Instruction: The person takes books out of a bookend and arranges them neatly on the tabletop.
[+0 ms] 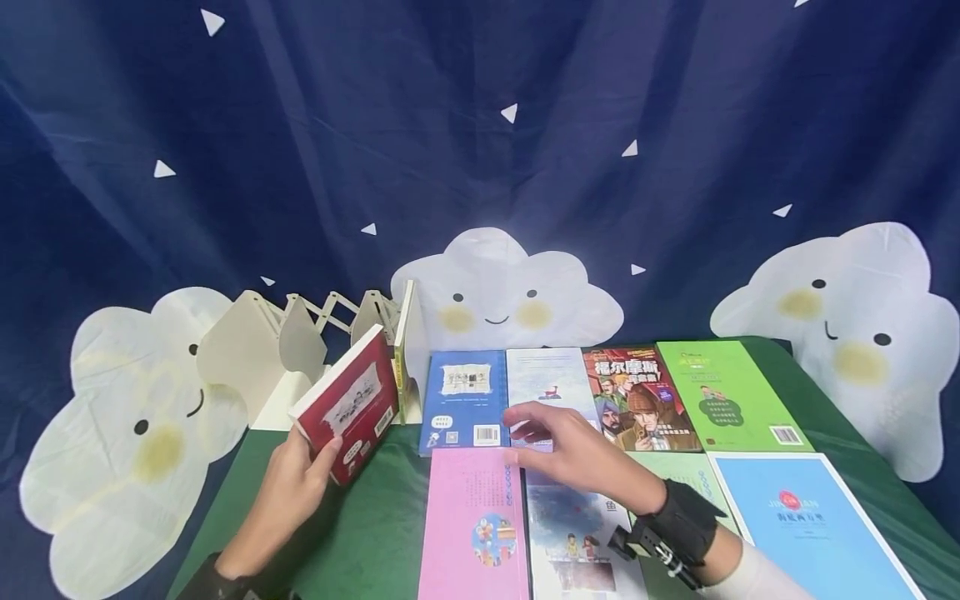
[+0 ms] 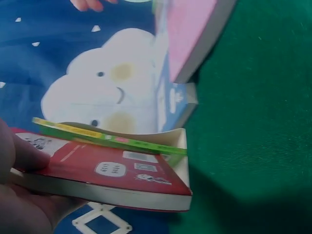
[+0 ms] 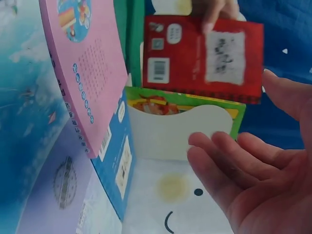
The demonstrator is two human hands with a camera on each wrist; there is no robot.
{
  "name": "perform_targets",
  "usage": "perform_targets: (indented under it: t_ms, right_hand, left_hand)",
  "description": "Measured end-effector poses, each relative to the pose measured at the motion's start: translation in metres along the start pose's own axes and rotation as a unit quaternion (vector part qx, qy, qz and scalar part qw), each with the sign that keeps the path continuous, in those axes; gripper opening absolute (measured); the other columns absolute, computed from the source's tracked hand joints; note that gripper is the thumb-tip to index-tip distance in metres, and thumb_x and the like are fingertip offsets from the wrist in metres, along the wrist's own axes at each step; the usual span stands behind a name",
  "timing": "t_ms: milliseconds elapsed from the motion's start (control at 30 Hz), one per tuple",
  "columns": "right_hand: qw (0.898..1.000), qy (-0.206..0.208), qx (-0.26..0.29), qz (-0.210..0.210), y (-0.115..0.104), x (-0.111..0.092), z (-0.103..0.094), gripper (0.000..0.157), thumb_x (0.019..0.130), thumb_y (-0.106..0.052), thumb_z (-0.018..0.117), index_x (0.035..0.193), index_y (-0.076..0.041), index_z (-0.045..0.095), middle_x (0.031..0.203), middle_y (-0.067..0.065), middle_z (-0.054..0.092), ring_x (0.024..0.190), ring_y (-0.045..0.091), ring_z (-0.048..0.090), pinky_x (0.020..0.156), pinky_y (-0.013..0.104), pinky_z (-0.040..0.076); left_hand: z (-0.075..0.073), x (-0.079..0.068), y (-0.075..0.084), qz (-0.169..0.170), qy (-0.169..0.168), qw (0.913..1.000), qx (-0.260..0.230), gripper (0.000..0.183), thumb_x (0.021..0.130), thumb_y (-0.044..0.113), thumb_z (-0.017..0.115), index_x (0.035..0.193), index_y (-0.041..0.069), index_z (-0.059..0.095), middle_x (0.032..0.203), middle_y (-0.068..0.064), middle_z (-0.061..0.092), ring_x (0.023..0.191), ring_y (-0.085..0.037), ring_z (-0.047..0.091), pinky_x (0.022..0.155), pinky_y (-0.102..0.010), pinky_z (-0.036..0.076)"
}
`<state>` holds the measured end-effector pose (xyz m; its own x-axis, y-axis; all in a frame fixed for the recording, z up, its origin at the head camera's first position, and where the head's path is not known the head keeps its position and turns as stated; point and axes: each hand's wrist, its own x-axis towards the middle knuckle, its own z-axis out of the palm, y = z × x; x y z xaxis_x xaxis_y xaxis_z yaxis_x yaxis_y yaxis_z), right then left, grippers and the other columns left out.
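My left hand (image 1: 296, 479) grips a red book (image 1: 352, 404) by its lower left edge, thumb on the cover with the barcode. The book is tilted beside a thin green-and-yellow book (image 2: 112, 139), which stands upright against the end panel (image 3: 180, 131) of a cream folding bookshelf (image 1: 300, 333). In the right wrist view, the red book is in front of that thin book. My right hand (image 1: 570, 446) hovers over the flat books, fingers loosely extended and holding nothing. Below it lie a blue book (image 1: 461, 400), a white book (image 1: 543, 375) and a pink book (image 1: 472, 525).
Farther right lie a detective comic book (image 1: 645, 400), a green book (image 1: 727, 392) and a light blue book (image 1: 813, 525). A book with a snowy night cover (image 1: 577, 533) is at the front. Behind the green cloth (image 1: 375, 533) hangs a navy curtain (image 1: 450, 125) with clouds.
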<state>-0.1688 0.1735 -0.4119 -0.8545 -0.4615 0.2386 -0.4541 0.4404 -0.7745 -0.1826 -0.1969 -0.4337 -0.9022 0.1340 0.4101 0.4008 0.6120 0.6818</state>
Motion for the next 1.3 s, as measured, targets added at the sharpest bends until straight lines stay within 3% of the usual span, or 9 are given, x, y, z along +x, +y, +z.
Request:
perform_targets:
  t_ms: [133,233,367,533,700,833,1000,1133,1300]
  right_hand:
    - [1.0,0.0,0.005,-0.013,-0.001,0.012,0.008,0.057,0.083,-0.045,0.07,0.13,-0.018,0.051,0.12,-0.002,0.062,0.1,0.016,0.062,0.088,0.034,0.052]
    - [1.0,-0.001,0.01,-0.015,-0.004,0.02,0.015,0.061,0.082,-0.048,0.07,0.133,-0.022,0.048,0.122,-0.004,0.06,0.103,0.015,0.061,0.09,0.033,0.051]
    - [1.0,-0.009,0.026,-0.014,-0.011,0.028,0.025,0.065,0.081,-0.048,0.071,0.135,-0.026,0.044,0.126,-0.007,0.057,0.106,0.014,0.059,0.092,0.034,0.05]
    - [0.998,-0.027,0.049,-0.033,-0.02,0.034,0.037,0.07,0.081,-0.045,0.073,0.139,-0.024,0.04,0.13,0.0,0.056,0.108,0.018,0.059,0.093,0.036,0.049]
    - [0.994,-0.051,0.078,-0.05,-0.029,0.038,0.049,0.071,0.08,-0.043,0.074,0.139,-0.023,0.039,0.126,0.002,0.058,0.105,0.013,0.059,0.091,0.031,0.05]
    - [0.988,-0.064,0.134,-0.054,-0.033,0.04,0.059,0.061,0.081,-0.038,0.074,0.132,-0.021,0.046,0.118,-0.001,0.062,0.098,0.01,0.062,0.084,0.03,0.054]
    - [0.986,-0.048,0.137,-0.083,-0.036,0.042,0.066,0.039,0.087,-0.034,0.068,0.121,-0.021,0.055,0.104,-0.005,0.069,0.083,0.007,0.065,0.068,0.028,0.057]
    - [0.983,-0.038,0.154,-0.088,-0.038,0.043,0.07,0.031,0.091,-0.028,0.064,0.12,-0.018,0.057,0.1,-0.001,0.071,0.078,0.006,0.066,0.063,0.027,0.057]
    - [0.978,-0.051,0.187,-0.075,-0.041,0.043,0.079,0.033,0.094,-0.025,0.061,0.124,-0.015,0.052,0.105,0.002,0.07,0.084,0.008,0.066,0.069,0.028,0.057]
  left_hand:
    - [-0.014,-0.007,0.009,0.007,0.014,0.9999,-0.001,0.053,0.085,-0.001,0.066,0.132,0.003,0.043,0.122,-0.019,0.057,0.103,-0.03,0.058,0.079,-0.048,0.054]
    - [-0.021,-0.012,0.015,0.008,0.027,0.9996,-0.005,0.055,0.082,0.0,0.07,0.132,0.006,0.046,0.121,-0.013,0.057,0.099,-0.02,0.059,0.077,-0.03,0.056]
    - [-0.028,-0.019,0.022,0.003,0.033,0.999,-0.029,0.049,0.081,0.0,0.071,0.126,0.006,0.052,0.113,-0.015,0.063,0.086,-0.014,0.064,0.069,-0.017,0.054]
    - [-0.034,-0.028,0.032,-0.034,0.003,0.9964,-0.077,0.044,0.083,0.005,0.071,0.123,0.007,0.055,0.107,-0.016,0.066,0.081,-0.018,0.067,0.066,-0.026,0.057]
    - [-0.035,-0.034,0.04,-0.056,-0.043,0.9923,-0.101,0.045,0.084,0.014,0.072,0.124,0.01,0.054,0.109,-0.013,0.067,0.082,-0.016,0.067,0.067,-0.031,0.058]
    - [-0.036,-0.036,0.042,-0.042,-0.066,0.9892,-0.124,0.044,0.085,0.015,0.071,0.125,0.011,0.054,0.109,-0.014,0.067,0.082,-0.017,0.068,0.067,-0.031,0.058]
    - [-0.038,-0.036,0.043,-0.043,-0.084,0.9847,-0.147,0.041,0.086,0.014,0.07,0.124,0.01,0.055,0.108,-0.014,0.068,0.083,-0.02,0.068,0.068,-0.033,0.058]
    - [-0.04,-0.034,0.044,-0.067,-0.104,0.9792,-0.161,0.041,0.086,0.016,0.07,0.124,0.011,0.054,0.107,-0.012,0.069,0.085,-0.021,0.068,0.069,-0.034,0.058]
    - [-0.049,-0.029,0.045,-0.108,-0.115,0.9755,-0.153,0.047,0.085,0.023,0.071,0.127,0.012,0.052,0.109,-0.012,0.068,0.084,-0.021,0.068,0.068,-0.035,0.058]
